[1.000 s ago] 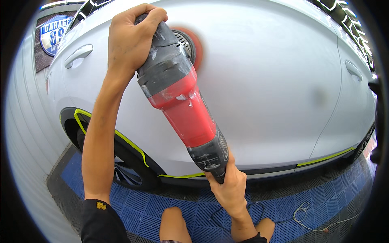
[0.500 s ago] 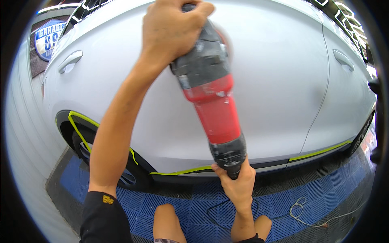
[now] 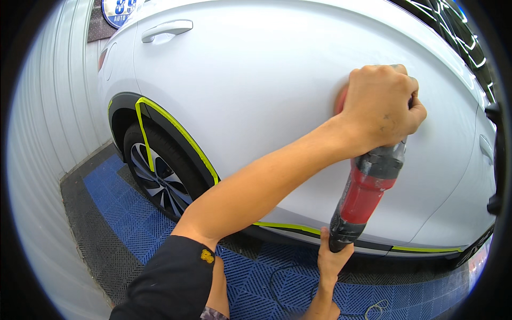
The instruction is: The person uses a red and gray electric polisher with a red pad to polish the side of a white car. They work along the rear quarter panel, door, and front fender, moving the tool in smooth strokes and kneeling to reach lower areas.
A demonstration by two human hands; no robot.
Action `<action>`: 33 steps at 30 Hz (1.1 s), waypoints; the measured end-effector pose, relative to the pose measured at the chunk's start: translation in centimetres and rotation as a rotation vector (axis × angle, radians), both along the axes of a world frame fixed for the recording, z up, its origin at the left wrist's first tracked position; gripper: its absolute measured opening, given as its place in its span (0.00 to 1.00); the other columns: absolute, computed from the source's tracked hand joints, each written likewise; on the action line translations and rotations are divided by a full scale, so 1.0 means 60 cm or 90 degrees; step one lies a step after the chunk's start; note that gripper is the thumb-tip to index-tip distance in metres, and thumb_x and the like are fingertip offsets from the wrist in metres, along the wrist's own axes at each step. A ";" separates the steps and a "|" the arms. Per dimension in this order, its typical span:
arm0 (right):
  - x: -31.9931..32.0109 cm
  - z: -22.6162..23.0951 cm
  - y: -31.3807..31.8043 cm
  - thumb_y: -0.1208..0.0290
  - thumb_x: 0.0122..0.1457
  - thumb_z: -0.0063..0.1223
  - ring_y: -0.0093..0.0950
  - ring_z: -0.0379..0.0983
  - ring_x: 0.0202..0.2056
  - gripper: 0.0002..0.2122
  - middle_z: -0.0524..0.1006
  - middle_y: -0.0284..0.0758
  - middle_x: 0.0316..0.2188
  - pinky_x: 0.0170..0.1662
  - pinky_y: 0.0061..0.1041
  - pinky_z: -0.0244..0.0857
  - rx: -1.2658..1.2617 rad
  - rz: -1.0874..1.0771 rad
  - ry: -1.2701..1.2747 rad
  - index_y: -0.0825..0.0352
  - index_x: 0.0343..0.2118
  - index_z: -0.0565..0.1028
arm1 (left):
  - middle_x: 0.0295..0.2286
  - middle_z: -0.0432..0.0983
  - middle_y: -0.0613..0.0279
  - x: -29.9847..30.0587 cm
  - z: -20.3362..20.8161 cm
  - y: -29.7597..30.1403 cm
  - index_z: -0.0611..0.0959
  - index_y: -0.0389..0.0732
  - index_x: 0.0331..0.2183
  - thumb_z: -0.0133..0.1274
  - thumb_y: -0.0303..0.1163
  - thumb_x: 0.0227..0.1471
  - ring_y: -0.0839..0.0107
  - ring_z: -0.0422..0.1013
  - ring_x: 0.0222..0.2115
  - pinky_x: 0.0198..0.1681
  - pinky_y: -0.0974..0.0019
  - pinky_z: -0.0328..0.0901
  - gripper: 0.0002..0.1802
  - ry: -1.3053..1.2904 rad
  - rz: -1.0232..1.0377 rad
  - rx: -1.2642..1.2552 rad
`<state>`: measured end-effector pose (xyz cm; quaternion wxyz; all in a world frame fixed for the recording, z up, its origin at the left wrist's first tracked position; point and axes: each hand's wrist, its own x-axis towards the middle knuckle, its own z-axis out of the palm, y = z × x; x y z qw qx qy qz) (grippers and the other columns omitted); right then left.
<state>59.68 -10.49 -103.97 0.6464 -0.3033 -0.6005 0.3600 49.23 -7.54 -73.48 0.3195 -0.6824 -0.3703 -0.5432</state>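
A red and black rotary polisher (image 3: 364, 196) slants across the pale door panel (image 3: 277, 101) of a car, its upper end leaning to the right. My left hand (image 3: 383, 106) is wrapped over the polisher's head. From the tail end, my right hand (image 3: 333, 260) grips the black base of the handle. A reddish round pad (image 3: 341, 100) shows beside my left wrist, against the panel; most of it is hidden behind that hand. My left forearm crosses in front of the door's lower part.
Yellow-green masking tape (image 3: 181, 133) edges the wheel arch, with a loose strip hanging over the wheel (image 3: 160, 181). More tape follows the sill. A cord (image 3: 274, 288) lies on blue and black floor tiles (image 3: 245, 288). A ribbed wall (image 3: 58, 106) stands left; a door handle (image 3: 168, 29) projects.
Both hands have carried the polisher rightward over the door, closer to the panel seam. Its head now leans right instead of left. The view has turned toward the rear wheel.
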 end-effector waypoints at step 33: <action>-0.215 0.002 -0.027 0.65 0.44 0.76 0.41 0.82 0.29 0.23 0.83 0.37 0.29 0.28 0.40 0.72 0.282 0.057 -0.350 0.63 0.42 0.77 | 0.27 0.78 0.70 -0.431 -0.158 -0.268 0.85 0.35 0.32 0.54 0.29 0.62 0.81 0.69 0.30 0.38 0.73 0.64 0.09 -0.264 0.251 0.090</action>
